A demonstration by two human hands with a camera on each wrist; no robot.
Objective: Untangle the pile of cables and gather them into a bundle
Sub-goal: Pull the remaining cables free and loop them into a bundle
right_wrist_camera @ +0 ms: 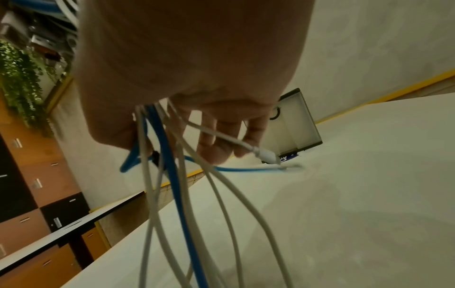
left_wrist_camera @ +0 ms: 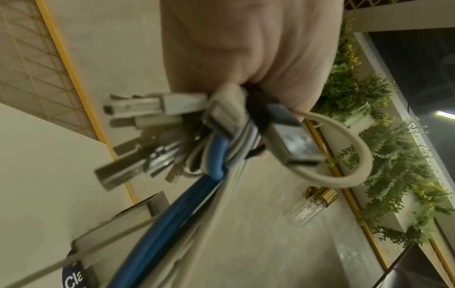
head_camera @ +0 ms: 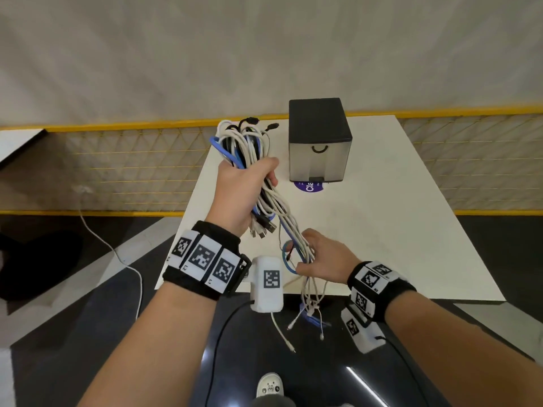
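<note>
Both hands hold the cable bundle above the table's near left part, tails not gathered yet.

Left hand [head_camera: 241,192] fist-wrapped round the folded cables [head_camera: 249,148], loops sticking out far side, USB plugs [left_wrist_camera: 138,136] bunched at the heel of the palm, likely so one end stays aligned. Right hand [head_camera: 320,257] nearer, fingers curled loosely round the trailing strands [right_wrist_camera: 172,194], white plus one blue; looks like it is running down them to straighten and collect. Loose ends [head_camera: 308,315] dangle past the near edge of the white table [head_camera: 382,230]. Black-topped box [head_camera: 320,136] stands far, just right of the bundle, untouched.
</note>
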